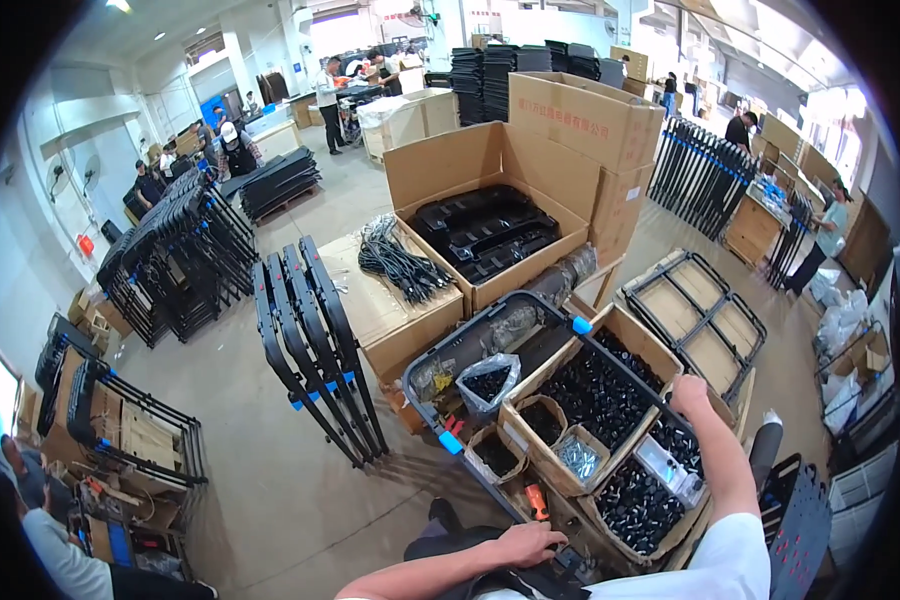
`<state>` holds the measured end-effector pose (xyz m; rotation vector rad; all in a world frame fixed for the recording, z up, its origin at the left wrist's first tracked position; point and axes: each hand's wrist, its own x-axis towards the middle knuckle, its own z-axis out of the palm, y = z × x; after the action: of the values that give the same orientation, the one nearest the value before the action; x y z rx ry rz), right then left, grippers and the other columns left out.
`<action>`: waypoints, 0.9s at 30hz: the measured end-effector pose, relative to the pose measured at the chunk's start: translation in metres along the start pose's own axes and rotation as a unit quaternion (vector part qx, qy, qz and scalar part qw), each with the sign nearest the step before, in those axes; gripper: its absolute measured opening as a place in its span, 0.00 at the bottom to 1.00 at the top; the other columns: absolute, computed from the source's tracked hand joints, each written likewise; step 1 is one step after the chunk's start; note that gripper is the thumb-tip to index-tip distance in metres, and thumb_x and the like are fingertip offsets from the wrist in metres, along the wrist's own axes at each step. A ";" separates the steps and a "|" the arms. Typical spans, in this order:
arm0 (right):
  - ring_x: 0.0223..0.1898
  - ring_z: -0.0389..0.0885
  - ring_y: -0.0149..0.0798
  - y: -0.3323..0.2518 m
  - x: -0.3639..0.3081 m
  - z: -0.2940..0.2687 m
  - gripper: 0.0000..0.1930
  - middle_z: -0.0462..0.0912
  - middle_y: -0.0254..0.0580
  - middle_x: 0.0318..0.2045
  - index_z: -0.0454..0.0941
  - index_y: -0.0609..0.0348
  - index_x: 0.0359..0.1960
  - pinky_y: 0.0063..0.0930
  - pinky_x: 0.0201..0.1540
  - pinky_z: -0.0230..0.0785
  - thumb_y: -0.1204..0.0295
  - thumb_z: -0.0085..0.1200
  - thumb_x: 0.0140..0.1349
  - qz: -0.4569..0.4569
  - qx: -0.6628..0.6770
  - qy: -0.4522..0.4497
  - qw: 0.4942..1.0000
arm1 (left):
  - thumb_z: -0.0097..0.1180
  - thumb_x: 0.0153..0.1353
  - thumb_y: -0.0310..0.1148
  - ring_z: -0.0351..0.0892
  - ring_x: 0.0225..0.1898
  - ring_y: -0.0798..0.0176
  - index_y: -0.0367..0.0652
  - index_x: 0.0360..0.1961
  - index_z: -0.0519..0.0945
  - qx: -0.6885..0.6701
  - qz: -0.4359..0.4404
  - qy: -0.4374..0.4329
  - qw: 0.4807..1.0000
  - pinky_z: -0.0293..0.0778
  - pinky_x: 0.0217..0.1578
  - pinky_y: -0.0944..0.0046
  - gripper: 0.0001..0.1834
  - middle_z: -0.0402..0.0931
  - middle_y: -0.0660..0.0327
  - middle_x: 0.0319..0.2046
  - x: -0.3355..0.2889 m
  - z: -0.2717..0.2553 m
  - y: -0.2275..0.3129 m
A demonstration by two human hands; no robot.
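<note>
My left hand point(526, 544) lies with fingers spread on a dark object at the bottom edge and holds nothing. My right hand point(688, 393) reaches forward to the far right rim of a cardboard box point(530, 462) full of small black parts point(598, 393). Its fingers are hidden behind the back of the hand. Smaller boxes inside hold silver screws point(577, 456) and more black pieces point(636, 503). A clear bag of black parts point(488, 381) lies beside them on a black frame with blue clips point(454, 345). An orange tool point(536, 499) sits near my left hand.
Behind the frame, an open carton point(440, 165) holds black plastic parts, with a bundle of black cables point(400, 262) to its left. Folded black frames point(315, 350) stand on the floor at left. Wooden-panelled frames point(698, 310) lie at right. Several people work at the back and sides.
</note>
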<state>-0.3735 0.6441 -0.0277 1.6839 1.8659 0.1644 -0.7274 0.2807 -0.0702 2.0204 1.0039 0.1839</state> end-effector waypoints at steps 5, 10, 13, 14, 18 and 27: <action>0.51 0.91 0.49 0.000 -0.004 0.015 0.15 0.91 0.49 0.48 0.92 0.54 0.45 0.42 0.50 0.84 0.66 0.61 0.59 -0.010 0.033 0.058 0.998 | 0.66 0.64 0.33 0.76 0.59 0.39 0.45 0.58 0.75 -0.078 -0.033 -0.007 0.996 0.74 0.60 0.46 0.23 0.76 0.47 0.49 -0.001 -0.003 -0.002; 0.52 0.91 0.47 -0.001 -0.005 0.006 0.14 0.92 0.48 0.47 0.91 0.53 0.46 0.42 0.51 0.84 0.66 0.62 0.59 -0.025 0.003 -0.031 0.999 | 0.55 0.69 0.37 0.83 0.55 0.40 0.61 0.68 0.74 -0.047 -0.122 -0.130 0.983 0.79 0.53 0.42 0.25 0.84 0.50 0.55 -0.004 -0.028 0.009; 0.52 0.91 0.45 0.003 0.009 0.020 0.15 0.92 0.44 0.46 0.91 0.52 0.46 0.41 0.52 0.84 0.64 0.62 0.60 0.015 0.048 0.078 0.996 | 0.51 0.67 0.33 0.84 0.54 0.39 0.62 0.66 0.76 -0.104 -0.049 -0.086 0.990 0.78 0.53 0.42 0.26 0.84 0.47 0.52 0.006 -0.009 -0.009; 0.51 0.91 0.46 -0.002 0.006 0.030 0.15 0.92 0.44 0.46 0.91 0.52 0.46 0.41 0.52 0.84 0.64 0.62 0.60 -0.007 0.020 0.060 0.998 | 0.51 0.66 0.33 0.83 0.56 0.40 0.60 0.64 0.77 -0.121 -0.065 -0.099 0.986 0.78 0.54 0.43 0.25 0.84 0.47 0.54 0.000 -0.011 -0.003; 0.52 0.91 0.45 0.006 0.017 0.024 0.16 0.92 0.44 0.49 0.92 0.51 0.48 0.42 0.50 0.85 0.64 0.62 0.59 0.035 0.038 0.053 0.997 | 0.51 0.68 0.42 0.84 0.56 0.43 0.59 0.63 0.78 -0.081 -0.063 -0.096 0.990 0.78 0.55 0.44 0.23 0.85 0.51 0.54 0.007 -0.016 0.002; 0.52 0.91 0.45 -0.005 -0.008 0.025 0.14 0.91 0.46 0.51 0.91 0.52 0.47 0.40 0.52 0.84 0.65 0.60 0.63 0.022 0.065 0.016 0.997 | 0.56 0.72 0.47 0.85 0.53 0.42 0.59 0.63 0.80 -0.049 -0.068 -0.056 0.995 0.80 0.52 0.44 0.21 0.86 0.51 0.50 -0.001 -0.006 0.008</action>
<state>-0.3653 0.6285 -0.0475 1.8216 1.8987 0.0887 -0.7269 0.2814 -0.0602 1.8454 1.0359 0.0457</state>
